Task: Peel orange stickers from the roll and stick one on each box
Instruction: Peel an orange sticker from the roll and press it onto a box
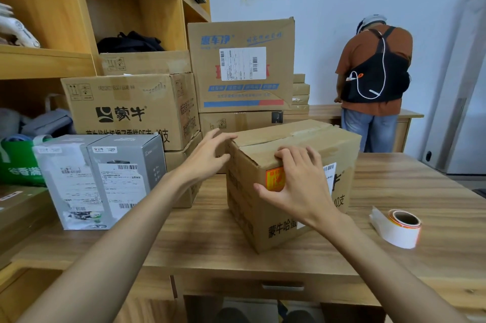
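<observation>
The right hand lies flat against the near face of the cardboard box, fingers spread and fairly straight. It presses over the orange sticker, which sits high on that face with only its left part showing beside the thumb. The left hand is open too, its fingers reaching to the box's top left corner, as if to steady it. The sticker roll lies on its side on the surface, well to the right of the box with its core facing up and toward the camera. It is clearly nearer the right hand, which would likely fetch the next sticker. The grey boxes stand to the left, nearer the left hand.
</observation>
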`<move>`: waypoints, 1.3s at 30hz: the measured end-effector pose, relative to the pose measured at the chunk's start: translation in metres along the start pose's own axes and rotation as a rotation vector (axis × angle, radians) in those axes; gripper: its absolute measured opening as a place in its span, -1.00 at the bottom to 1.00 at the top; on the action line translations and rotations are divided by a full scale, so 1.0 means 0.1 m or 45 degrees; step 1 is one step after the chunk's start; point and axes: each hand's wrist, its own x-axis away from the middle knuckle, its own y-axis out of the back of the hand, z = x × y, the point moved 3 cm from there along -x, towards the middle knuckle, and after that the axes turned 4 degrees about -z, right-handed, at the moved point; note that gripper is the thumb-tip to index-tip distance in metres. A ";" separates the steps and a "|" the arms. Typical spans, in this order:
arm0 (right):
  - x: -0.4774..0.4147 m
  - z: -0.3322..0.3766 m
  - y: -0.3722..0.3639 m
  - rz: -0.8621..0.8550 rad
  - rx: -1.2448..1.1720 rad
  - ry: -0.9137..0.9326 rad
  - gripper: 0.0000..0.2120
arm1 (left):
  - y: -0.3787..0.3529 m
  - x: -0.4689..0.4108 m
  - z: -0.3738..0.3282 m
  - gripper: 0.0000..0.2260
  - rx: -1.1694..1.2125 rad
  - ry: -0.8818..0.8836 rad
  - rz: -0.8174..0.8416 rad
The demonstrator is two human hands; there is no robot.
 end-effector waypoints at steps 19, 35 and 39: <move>0.10 -0.82 0.36 0.276 -0.600 -0.230 -0.49 | -0.09 0.38 -0.07 -0.54 0.134 -0.306 -0.210; -0.05 -1.22 0.08 0.294 -0.741 -0.422 -0.53 | -0.42 0.18 -0.19 -0.55 0.059 -0.247 -0.321; -0.07 -1.20 0.04 0.316 -0.694 -0.408 -0.50 | -0.44 0.14 -0.23 -0.50 -0.090 -0.247 -0.348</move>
